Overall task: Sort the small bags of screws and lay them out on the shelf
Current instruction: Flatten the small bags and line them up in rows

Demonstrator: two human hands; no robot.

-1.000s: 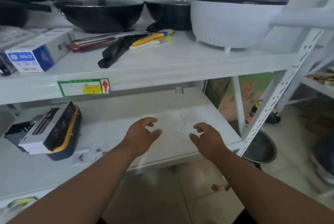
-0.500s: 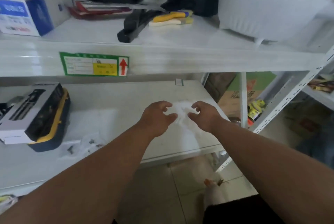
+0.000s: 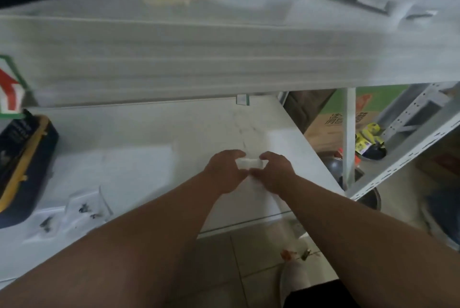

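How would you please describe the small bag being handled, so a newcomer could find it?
On the lower white shelf, near its right front corner, both hands meet. The small pale plastic bag is pinched between them, unlike the clear screw bags lying loose far left.

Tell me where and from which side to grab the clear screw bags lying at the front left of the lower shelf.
Probably pinch the upturned clear edge of the screw bags, coming from above and the front. They lie flat on the lower shelf, so only that raised film gives purchase, and the dark case crowds the left. Both the left hand and right hand already hold a small bag.
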